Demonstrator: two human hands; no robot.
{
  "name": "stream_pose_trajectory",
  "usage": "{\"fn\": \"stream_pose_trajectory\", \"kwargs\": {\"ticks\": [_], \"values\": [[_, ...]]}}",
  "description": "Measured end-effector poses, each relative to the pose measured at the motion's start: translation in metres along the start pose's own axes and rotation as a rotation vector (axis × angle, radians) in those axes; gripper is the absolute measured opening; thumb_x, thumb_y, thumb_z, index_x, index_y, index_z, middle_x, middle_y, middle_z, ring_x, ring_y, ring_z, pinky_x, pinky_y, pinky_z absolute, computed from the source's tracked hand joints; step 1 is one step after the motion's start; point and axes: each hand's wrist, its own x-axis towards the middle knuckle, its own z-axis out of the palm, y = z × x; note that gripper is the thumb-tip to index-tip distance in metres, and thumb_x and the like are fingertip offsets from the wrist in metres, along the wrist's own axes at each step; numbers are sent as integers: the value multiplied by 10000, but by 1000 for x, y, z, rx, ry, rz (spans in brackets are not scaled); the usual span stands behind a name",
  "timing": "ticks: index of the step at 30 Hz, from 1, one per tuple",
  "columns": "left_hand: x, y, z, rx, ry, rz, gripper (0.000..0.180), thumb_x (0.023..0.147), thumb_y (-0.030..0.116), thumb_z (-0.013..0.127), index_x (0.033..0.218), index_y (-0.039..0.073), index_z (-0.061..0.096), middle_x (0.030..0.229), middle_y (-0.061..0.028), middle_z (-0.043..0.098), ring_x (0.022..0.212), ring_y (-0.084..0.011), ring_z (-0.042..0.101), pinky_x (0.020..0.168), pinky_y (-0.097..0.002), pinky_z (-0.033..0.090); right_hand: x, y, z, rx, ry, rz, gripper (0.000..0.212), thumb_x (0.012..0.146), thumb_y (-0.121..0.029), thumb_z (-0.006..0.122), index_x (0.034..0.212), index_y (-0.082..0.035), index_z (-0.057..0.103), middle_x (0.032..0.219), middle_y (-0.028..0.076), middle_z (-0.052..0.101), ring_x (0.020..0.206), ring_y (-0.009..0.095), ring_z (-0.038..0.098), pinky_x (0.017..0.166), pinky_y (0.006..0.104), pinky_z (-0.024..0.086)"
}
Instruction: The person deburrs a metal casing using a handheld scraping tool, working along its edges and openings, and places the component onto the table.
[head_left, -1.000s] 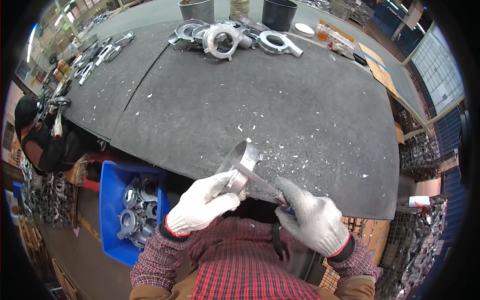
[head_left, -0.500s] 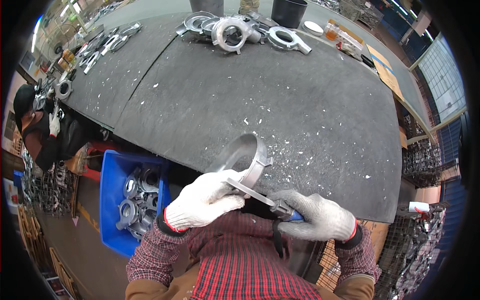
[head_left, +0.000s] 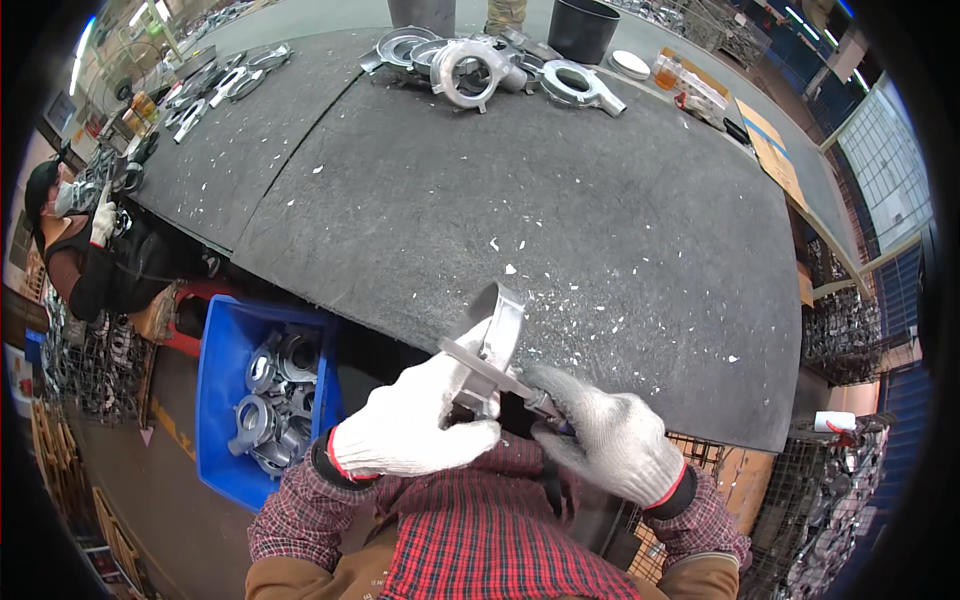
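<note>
Nearby, a blue bin (head_left: pixel 218 385) (parts (head_left: pixel 255 422) inside) flanks the left hand (head_left: pixel 410 425).

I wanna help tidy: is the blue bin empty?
No, not empty: silvery metal parts lie inside the blue bin. How deep they go, I cannot tell.

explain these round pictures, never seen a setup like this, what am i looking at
No machine here: these are a person's left hand and right hand in whitish knitted gloves. The round, bent view comes from a wide fisheye camera worn on the head, looking down. The left hand holds a silver ring-shaped metal part; the right grips a long, flat grey metal tool that crosses it. On the dark grey tabletop lie small white chips and, toward the far side, a pile of silver metal parts. A blue plastic bin holds similar parts.
</note>
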Motion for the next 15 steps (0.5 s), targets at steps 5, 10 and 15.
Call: {"fn": "stream_pose_trajectory", "kwargs": {"ticks": [5, 10, 15], "values": [[7, -14, -7, -130, -62, -121, 944, 933, 114, 833, 1703, -26, 306, 1231, -90, 669, 1082, -149, 663, 932, -317, 584, -3, -9, -16, 70, -104, 76, 667, 967, -286, 816, 1551, -135, 532, 1099, 156, 808, 912, 333, 826, 726, 429, 682], [11, -24, -9, -4, 54, -59, 620, 915, 154, 870, 1427, -40, 579, 1130, -76, 700, 1026, -141, 683, 907, -309, 583, -6, -10, -18, 86, -136, 58, 641, 1004, -318, 788, 1555, -132, 518, 1086, 178, 807, 904, 365, 823, 745, 455, 682], [10, -15, -13, 108, 53, -10, 543, 883, 191, 922, 1313, -29, 675, 1125, -75, 733, 1021, -143, 702, 918, -331, 583, 0, -5, -21, 198, -159, 148, 643, 1008, -300, 781, 1563, -166, 486, 1088, 188, 800, 932, 401, 814, 749, 496, 662]]}}
